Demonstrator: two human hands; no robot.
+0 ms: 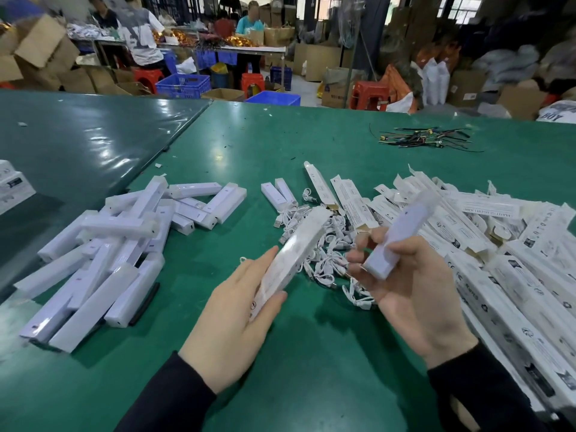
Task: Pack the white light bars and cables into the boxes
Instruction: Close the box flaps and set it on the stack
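Note:
My left hand [230, 319] grips a long white printed box [296, 254], slanting up to the right above the green table [311, 353]. My right hand [411, 282] holds a white light bar [402, 232], also slanted up to the right, its lower end near my fingertips. Between and behind the two hands lies a tangle of white cables [324, 244]. A heap of white light bars [118, 244] lies to the left. Many flat white boxes [498, 244] are piled on the right.
A bundle of dark wires [427, 138] lies far back on the table. White boxes [12, 185] sit at the left edge. Beyond the table are blue crates [184, 84], red stools [367, 95], cardboard cartons and people working at another bench.

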